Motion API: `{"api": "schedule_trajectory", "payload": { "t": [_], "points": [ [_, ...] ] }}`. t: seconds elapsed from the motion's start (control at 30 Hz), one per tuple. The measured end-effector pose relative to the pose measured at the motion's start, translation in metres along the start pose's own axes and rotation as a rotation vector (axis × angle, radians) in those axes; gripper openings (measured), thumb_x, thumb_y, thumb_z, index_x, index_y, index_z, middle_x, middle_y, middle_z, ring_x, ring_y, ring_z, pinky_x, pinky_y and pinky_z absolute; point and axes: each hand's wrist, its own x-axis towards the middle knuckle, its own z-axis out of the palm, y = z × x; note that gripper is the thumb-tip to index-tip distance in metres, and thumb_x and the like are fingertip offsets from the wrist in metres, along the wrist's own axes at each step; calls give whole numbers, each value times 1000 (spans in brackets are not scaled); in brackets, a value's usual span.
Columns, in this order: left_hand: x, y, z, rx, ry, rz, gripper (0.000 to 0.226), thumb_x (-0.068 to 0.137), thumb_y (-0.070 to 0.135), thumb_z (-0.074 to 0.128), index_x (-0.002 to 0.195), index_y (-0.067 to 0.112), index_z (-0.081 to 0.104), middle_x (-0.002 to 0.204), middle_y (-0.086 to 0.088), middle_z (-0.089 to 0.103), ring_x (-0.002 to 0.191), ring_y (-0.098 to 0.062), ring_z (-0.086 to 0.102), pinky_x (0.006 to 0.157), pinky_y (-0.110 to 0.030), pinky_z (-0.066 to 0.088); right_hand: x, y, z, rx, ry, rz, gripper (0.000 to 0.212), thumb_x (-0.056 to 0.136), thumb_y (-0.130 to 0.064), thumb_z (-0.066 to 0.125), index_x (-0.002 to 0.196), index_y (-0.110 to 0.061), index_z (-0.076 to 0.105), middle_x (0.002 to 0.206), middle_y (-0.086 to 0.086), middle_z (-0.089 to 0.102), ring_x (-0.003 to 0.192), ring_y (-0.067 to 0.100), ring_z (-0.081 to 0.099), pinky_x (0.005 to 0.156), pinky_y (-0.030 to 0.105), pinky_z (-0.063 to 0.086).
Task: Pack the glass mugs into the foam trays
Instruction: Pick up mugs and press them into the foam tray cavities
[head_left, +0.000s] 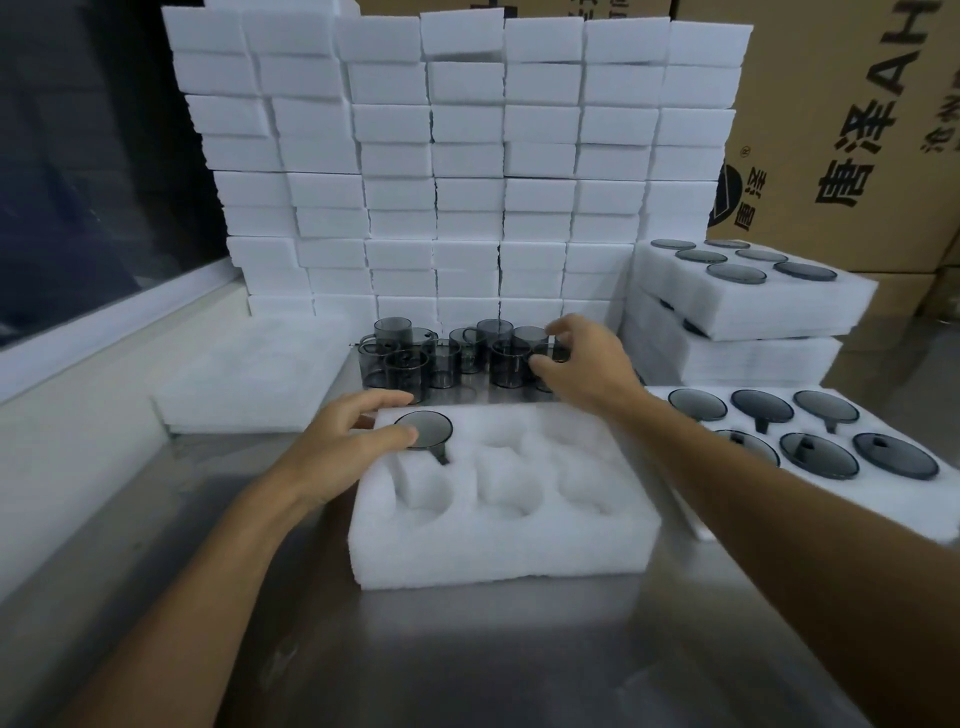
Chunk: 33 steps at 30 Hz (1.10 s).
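Your left hand (345, 441) steadies the foam tray (498, 519) with relaxed, spread fingers beside the one seated mug (426, 430) at its 10 o'clock pocket. At 12 o'clock, your right hand (582, 364) curls its fingers around a loose mug (545, 358) in the cluster on the worktop (467, 649), ready for the next pocket.

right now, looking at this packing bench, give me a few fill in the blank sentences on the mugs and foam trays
1. The foam tray in front of the person holds ____ glass mug, in its far left pocket.
2. The ____ hand reaches into the cluster of loose mugs.
3. The left hand rests on the tray's far ____ corner.

Missing words: one; right; left
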Motion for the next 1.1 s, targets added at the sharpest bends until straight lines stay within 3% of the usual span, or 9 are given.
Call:
{"api": "schedule_trajectory", "payload": {
  "t": [0.07,0.13,0.23,0.4,0.5,0.7,0.87,1.0,1.1],
  "points": [
    [-1,2,-1,-27,34,-3,41,73,36,73,114,35,66,119,2,61,113,-15,57,95,-28,43,16,20,1,-84,-59,98,58,85,-37,70,138,-22,49,137,11,51,119,27,55,92,32,45],
    [-1,5,-1,-40,79,10,44,65,40,67,110,38,65,117,6,61,111,-12,56,86,-23,41,26,34,6,-122,-106,145,61,84,-40,71,137,-22,50,135,10,53,112,27,57,84,29,44],
    [1,4,-3,-43,131,33,30,79,30,75,105,40,64,117,12,60,109,-11,57,82,-24,41,33,38,12,-136,-106,142,44,83,-40,71,122,-22,61,124,5,62,92,22,54,76,28,42],
    [4,2,-3,-75,226,43,29,86,14,70,109,30,66,114,7,61,101,-16,60,83,-29,46,38,32,15,-138,-82,125,29,84,-33,67,112,-23,65,111,3,64,103,29,63,80,32,49],
    [3,4,-4,-93,238,40,30,81,18,75,108,29,67,112,9,63,99,-16,60,87,-34,48,39,34,20,-124,-101,145,13,84,-29,68,90,-17,69,92,3,68,92,26,64,67,28,42],
    [4,5,-3,-93,258,40,25,85,15,71,103,32,68,104,15,65,100,-12,61,91,-36,50,36,32,17,-74,-49,146,11,83,-25,73,81,-14,75,80,2,70,82,21,64,68,25,42],
    [4,12,4,-14,290,109,25,82,15,73,97,35,67,105,18,66,92,-4,62,75,-17,44,15,27,5,-34,110,36,9,81,-25,71,74,-20,67,76,-2,68,79,22,64,67,26,39],
    [-1,27,20,132,290,254,36,77,15,78,106,33,65,105,18,64,95,-7,60,75,-16,45,-18,13,-5,89,292,-202,10,80,-26,76,78,-20,69,98,-2,68,84,18,65,73,32,49],
    [-8,38,34,283,321,410,50,74,18,81,118,30,62,108,14,62,99,-11,58,95,-35,46,-49,-2,-9,190,376,-402,17,78,-23,82,89,-15,72,117,0,67,96,15,68,83,37,54]
  ]
}}
